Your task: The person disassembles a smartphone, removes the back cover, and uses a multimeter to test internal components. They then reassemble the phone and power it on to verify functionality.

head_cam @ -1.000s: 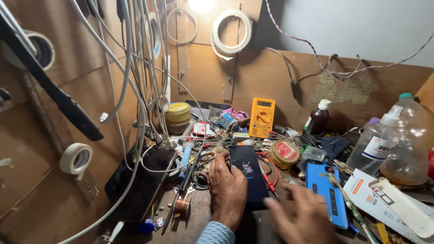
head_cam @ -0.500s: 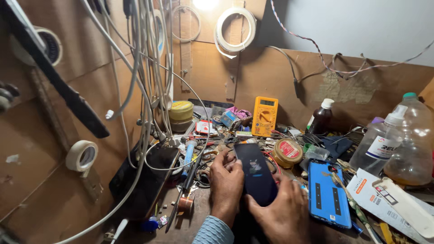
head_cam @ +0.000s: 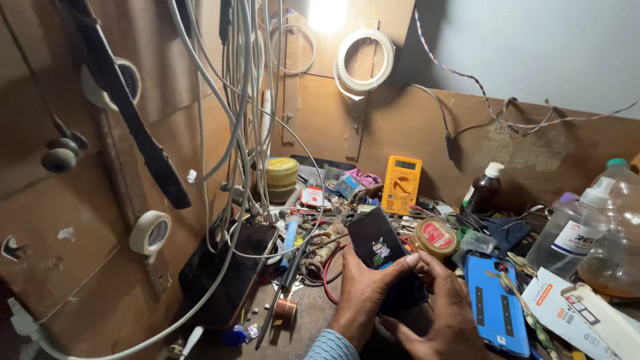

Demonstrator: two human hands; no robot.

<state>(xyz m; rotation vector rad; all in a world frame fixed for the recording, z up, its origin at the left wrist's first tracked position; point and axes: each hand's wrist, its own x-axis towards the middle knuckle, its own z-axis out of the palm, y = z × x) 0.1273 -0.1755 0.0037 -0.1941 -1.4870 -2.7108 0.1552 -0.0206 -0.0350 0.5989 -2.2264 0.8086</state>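
Grip: both hands clasp one dark phone [head_cam: 385, 261], held screen-up and tilted above the bench. The left hand [head_cam: 360, 300] cups its lower left edge from below, thumb laid across the glass. The right hand [head_cam: 445, 313] closes over its lower right corner, fingers [head_cam: 427, 263] curled onto the face.

Change: a second ago the right hand hovers free, open and blurred, to the right of the phone, and only the left supports it. Half a second ago it arrives at the phone's lower end. Now it is fully clamped on. The phone itself barely shifts, tipping slightly more upright. Judgement: the phone passes from one-handed support to a firm two-handed hold, steady enough for close handling.

Just right of the grip: a blue phone back [head_cam: 495, 307], flat on the bench. Beyond it, a white carton [head_cam: 573, 313].

Just above the grip: a round tape tin [head_cam: 435, 237] with red label. Further up, a yellow multimeter [head_cam: 401, 184] propped against the board wall.

Far right: clear plastic bottles [head_cam: 580, 230] and a brown bottle [head_cam: 484, 192].

Left of the grip: a black tablet [head_cam: 230, 273], leaning, with white cables [head_cam: 240, 100] hanging over it. A tape roll [head_cam: 151, 233] hangs on the left wall.
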